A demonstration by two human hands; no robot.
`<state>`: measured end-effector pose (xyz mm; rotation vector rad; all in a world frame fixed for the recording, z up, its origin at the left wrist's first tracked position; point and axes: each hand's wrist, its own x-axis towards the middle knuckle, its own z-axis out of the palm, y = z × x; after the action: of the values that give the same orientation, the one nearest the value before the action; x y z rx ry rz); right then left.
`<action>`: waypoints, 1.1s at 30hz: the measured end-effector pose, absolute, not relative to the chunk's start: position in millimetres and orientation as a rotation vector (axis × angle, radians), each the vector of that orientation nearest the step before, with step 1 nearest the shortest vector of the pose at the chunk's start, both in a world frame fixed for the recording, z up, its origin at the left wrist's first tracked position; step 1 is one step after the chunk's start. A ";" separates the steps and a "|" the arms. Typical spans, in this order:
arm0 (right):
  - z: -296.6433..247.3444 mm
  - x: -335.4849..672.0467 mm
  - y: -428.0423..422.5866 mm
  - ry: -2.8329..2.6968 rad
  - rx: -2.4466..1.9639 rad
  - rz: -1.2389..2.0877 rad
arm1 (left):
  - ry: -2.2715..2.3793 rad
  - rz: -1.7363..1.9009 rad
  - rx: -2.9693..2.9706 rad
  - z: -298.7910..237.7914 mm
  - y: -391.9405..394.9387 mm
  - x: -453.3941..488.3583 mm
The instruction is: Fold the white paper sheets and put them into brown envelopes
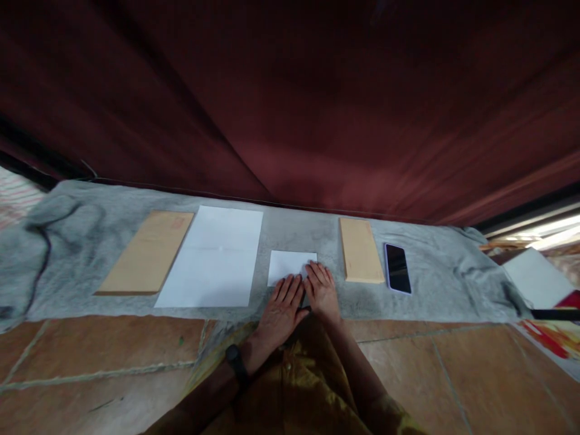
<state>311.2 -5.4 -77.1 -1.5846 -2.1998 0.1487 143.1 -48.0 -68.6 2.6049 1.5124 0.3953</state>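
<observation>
Small white paper [289, 263]: It is lying on the gray cloth [299, 226], in the middle, between the big white paper [212, 260] and the brown stack [361, 251].
Left hand [280, 307]: Its fingers are stretching out flat, touching the near edge of the small white paper.
Right hand [322, 293]: Its fingers are lying out flat too, covering the near right corner.
Brown envelope [147, 254]: It is resting just left of the big white paper.
Phone [398, 269]: It is lying just right of the brown stack.
</observation>
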 end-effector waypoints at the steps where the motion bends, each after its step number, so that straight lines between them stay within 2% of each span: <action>1: -77.6 311.6 -3.7 -2.197 -1.593 0.153 | 1.512 0.396 2.605 -68.6 -47.9 143.2; 15: -78.0 315.6 22.0 -2.160 -1.649 0.138 | 1.529 0.368 2.634 -66.8 -47.3 143.7; 33: -69.7 325.8 -26.5 -2.310 -1.536 0.184 | 1.514 0.385 2.639 -65.9 -46.3 141.2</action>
<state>325.8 -26.5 -69.7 -1.5363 -2.3097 0.1841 141.2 -46.3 -65.9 2.6388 1.5139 0.3849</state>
